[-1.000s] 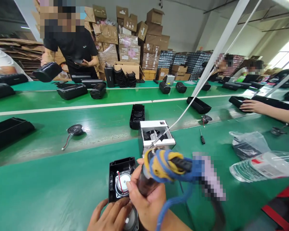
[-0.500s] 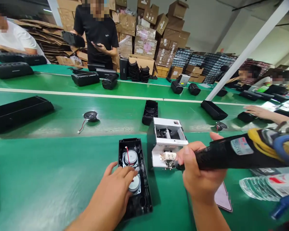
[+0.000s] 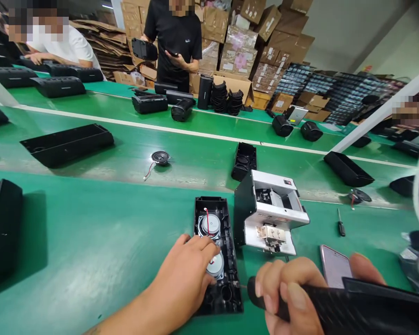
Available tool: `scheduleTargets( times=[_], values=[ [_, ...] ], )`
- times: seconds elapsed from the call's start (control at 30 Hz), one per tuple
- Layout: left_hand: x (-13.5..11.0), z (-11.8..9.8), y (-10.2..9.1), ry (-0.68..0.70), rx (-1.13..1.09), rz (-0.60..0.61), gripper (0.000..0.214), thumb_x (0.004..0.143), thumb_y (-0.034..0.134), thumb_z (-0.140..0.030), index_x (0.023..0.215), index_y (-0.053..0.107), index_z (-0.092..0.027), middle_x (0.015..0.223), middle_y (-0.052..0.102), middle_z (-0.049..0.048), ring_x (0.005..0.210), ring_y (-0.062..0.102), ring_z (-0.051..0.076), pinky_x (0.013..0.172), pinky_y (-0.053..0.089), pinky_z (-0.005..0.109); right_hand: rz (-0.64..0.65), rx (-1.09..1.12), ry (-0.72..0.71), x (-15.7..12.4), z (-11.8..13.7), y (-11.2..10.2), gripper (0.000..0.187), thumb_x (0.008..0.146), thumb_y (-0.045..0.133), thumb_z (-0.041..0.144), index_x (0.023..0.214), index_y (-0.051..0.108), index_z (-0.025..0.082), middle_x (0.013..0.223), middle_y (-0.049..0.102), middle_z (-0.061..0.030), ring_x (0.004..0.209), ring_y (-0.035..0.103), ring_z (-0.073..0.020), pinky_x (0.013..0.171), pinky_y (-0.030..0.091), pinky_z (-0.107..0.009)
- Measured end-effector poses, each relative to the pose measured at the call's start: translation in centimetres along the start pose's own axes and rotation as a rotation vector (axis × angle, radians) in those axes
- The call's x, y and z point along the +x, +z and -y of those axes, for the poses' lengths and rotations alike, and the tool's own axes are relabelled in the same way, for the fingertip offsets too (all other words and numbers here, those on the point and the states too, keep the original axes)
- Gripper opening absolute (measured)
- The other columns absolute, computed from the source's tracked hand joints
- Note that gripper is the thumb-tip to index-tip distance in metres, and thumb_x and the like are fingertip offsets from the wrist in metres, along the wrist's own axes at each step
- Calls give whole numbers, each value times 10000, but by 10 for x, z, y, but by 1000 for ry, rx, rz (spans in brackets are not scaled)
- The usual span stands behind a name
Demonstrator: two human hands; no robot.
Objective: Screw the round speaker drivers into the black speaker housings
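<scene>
A long black speaker housing (image 3: 232, 304) lies on the green bench with two round speaker drivers in it. The upper driver (image 3: 210, 224) has a red wire across it. My left hand (image 3: 188, 267) reaches over the housing's left side, its fingers and thumb curled about the lower driver (image 3: 216, 267) and partly hiding it. In my right hand (image 3: 293, 284) is a black electric screwdriver (image 3: 366, 302), tilted almost level. Its thin bit points left at the housing's right edge, with a small shiny piece at the tip. Behind it stands a white and black screw feeder (image 3: 272, 209).
A pink phone (image 3: 335, 267) and a small screwdriver (image 3: 341, 225) lie to the right. Farther back are a loose driver (image 3: 160, 158), a smaller housing piece (image 3: 244, 160) and a long black housing (image 3: 70, 142). A person in black (image 3: 174, 42) stands across the bench.
My right hand has brought the electric screwdriver from the screw feeder's front down to the housing's right edge. My left hand stays at the lower driver. The view has shifted.
</scene>
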State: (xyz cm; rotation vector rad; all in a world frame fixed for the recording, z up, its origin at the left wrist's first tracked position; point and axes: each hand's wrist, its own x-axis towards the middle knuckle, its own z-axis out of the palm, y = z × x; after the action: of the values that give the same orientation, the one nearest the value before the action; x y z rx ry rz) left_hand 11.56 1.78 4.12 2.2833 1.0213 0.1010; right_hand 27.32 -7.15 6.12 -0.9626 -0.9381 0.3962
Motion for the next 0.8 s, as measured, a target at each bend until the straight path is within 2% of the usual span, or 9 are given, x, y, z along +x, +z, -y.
scheduleTargets(
  times=[0.03,0.1,0.17,0.57,0.8],
  values=[
    [0,0,0,-1,3,-3,395,922,773,-59,1263,715,-250,1339,756,10,1265,683,284,1102,465,501,-31,20,3,-2,-3,4,283,1105,606,141,1265,644,371,686,546,100,499,506,-121,537,520,-291],
    [1,-1,0,-3,7,-5,389,920,793,-61,1256,725,-245,1320,759,9,1254,681,284,1081,472,489,-63,47,7,-5,-9,8,621,1082,628,106,1558,455,465,718,573,114,505,510,-126,540,528,-299],
    [1,-2,-1,-5,7,-6,395,921,801,-56,1262,728,-243,1314,760,8,1247,683,279,1080,471,486,-82,52,11,-6,-15,9,741,1063,645,104,1644,346,454,714,586,113,511,522,-135,541,534,-312],
    [0,-4,-1,-10,10,15,375,925,791,-46,1239,712,-236,1293,750,10,1270,683,273,1085,458,476,8,33,-5,-7,-31,7,581,1074,662,155,1553,428,385,725,598,111,528,586,-128,557,559,-302],
    [1,-8,-4,-8,35,35,350,937,763,-42,1236,717,-220,1279,754,28,1254,692,281,1071,465,481,70,122,53,1,-36,5,528,1068,670,167,1504,474,393,726,594,103,514,575,-131,525,537,-279]
  ],
)
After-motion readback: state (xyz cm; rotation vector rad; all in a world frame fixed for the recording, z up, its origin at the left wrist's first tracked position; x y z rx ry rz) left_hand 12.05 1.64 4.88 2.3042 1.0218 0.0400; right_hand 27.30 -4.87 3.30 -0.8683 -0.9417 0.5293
